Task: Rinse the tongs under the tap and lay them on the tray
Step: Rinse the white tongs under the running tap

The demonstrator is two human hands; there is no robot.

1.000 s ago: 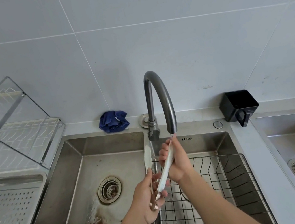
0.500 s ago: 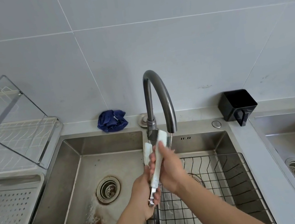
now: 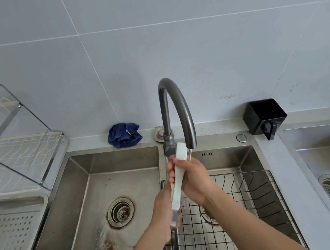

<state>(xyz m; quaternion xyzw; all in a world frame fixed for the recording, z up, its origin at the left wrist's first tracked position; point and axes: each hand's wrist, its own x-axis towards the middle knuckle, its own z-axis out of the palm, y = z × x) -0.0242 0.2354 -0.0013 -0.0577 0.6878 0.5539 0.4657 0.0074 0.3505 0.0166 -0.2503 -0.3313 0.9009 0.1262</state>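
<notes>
Tongs (image 3: 176,186), flat white arms on steel, beside curved grey tap (image 3: 175,97).

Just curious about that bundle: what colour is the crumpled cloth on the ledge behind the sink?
The cloth is dark blue, seen best in the head view.
</notes>
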